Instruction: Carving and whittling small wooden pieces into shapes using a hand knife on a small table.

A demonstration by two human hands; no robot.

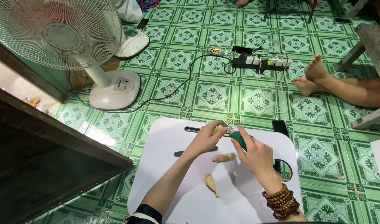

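Head view: the left hand [205, 139] pinches a small tan piece [217, 129] near the white bench's [165, 166] far edge; the right hand [256, 157], just beside it, is closed round a green-handled knife [236, 137], blade pointing left onto the piece

Floor clutter around a white lap table on green patterned tiles

Well up and left of the hands stands a white pedestal fan [57, 35] on a round base, with a dark wooden cabinet [41, 166] below it to the left. Straight beyond the hands lies a power strip [262, 62] with plugs and a black cable [173, 89] trailing leftward. To the upper right, another person's bare feet [312, 79] rest on the tiled floor [322, 145]; a dark phone [280, 126] lies just right of the hands.
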